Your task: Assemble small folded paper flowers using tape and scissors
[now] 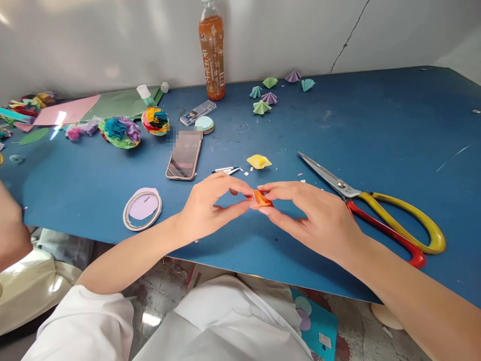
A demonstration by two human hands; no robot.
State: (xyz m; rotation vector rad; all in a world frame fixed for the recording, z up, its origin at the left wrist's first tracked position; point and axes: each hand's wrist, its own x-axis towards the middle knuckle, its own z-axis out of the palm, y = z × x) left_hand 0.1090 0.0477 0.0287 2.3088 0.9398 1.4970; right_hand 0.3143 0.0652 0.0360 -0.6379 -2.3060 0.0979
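While thin folded paper was being worked, a light and even touch seemed best, since squeezing would likely have flattened the folds. The small orange folded paper piece (262, 199) sat between the two hands, apparently just above the blue flat surface (361, 125). The left hand (205, 204) pinched its left end, and the right hand (319, 213) pinched its right end, thumbs on the near side. Steadying one end while adjusting the other would probably have kept the creases crisp. Both forearms angled inward from the lower corners, fingers arched and fingertips almost meeting. Beside the right hand lay large metal scissors with yellow and red handles (341, 185), so keeping that wrist steady seemed wise.
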